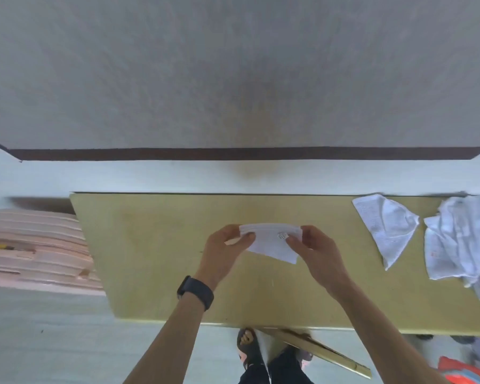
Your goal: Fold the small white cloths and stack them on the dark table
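Left hand [227, 245] and right hand [313, 242] each pinch one end of a small white cloth [272, 241]. Thumbs and fingers are clamped on its folded upper edge, holding it over the middle of the desk [155, 245]. In the head view the cloth is gathered into a narrow band along the top. A loose lower layer hangs down to a point on the right hand's side, and a small printed label [282, 235] shows near that end. I cannot tell whether the hanging corner touches the desk.

The likely trouble is that loose layer. If the next fold is made with the edges out of line, the packet would come out skewed and sit badly in a stack. Both pinches sit at the very ends, so the thin layers could slide apart, or one end could slip free as the cloth is turned. Set down carelessly, the fold could spring open.

A loosely spread white cloth [385, 225] lies on the right part of the desk. Just beside it a crumpled pile of white cloths [460, 239] runs out of the frame. Both are well apart from the hands. No stack of folded cloths shows in this view.

A black watch [196, 292] sits on the left wrist. Left of the desk lies a pink stack [34, 245], too blurred to name. Below the near edge are a sandalled foot [247, 345] and a leaning wooden strip [316, 350]. Nothing stands between the hands and the desk below them.
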The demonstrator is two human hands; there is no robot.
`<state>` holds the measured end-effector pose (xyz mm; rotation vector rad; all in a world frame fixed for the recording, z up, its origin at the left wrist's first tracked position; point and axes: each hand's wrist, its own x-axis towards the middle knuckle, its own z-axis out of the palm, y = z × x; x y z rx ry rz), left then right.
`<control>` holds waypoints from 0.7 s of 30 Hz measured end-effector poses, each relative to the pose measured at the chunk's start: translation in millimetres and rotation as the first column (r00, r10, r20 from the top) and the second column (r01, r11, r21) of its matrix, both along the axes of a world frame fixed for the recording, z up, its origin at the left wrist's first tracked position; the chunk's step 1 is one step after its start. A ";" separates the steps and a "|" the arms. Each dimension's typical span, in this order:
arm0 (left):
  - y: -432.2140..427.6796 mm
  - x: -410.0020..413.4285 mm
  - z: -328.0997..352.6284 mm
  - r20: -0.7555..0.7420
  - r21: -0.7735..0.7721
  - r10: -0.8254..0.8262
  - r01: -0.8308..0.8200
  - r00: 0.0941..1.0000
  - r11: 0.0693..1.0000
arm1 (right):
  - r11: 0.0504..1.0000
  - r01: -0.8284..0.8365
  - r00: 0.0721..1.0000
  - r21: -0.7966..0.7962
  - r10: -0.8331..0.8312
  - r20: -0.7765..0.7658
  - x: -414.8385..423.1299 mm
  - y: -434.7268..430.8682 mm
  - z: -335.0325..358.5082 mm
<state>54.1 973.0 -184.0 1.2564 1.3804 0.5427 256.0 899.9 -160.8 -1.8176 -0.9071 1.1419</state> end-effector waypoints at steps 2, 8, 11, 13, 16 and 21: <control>-5.9 -7.6 43.7 0.035 0.097 0.013 -0.016 0.999 0.995 | 0.996 -0.012 0.999 0.091 0.009 0.038 -1.4 -6.5 36.7; -35.4 -25.6 165.6 0.154 0.388 0.108 -0.161 0.982 0.907 | 0.921 -0.052 0.994 0.386 0.009 0.112 -20.4 -17.8 132.9; -66.5 -36.2 210.8 0.186 0.530 0.172 -0.247 0.967 0.811 | 0.850 -0.095 0.991 0.519 0.030 0.131 -38.4 -24.0 168.7; -95.3 -44.5 235.6 0.220 0.583 0.240 -0.324 0.946 0.745 | 0.798 -0.126 0.990 0.589 0.059 0.131 -53.8 -34.2 188.9; -146.8 -57.7 256.5 0.257 0.629 0.379 -0.452 0.889 0.633 | 0.714 -0.193 0.980 0.674 0.101 0.174 -84.3 -60.4 211.2; -245.5 -87.5 261.9 0.225 0.695 0.644 -0.584 0.731 0.420 | 0.642 -0.336 0.940 0.689 0.180 0.291 -150.8 -126.1 216.4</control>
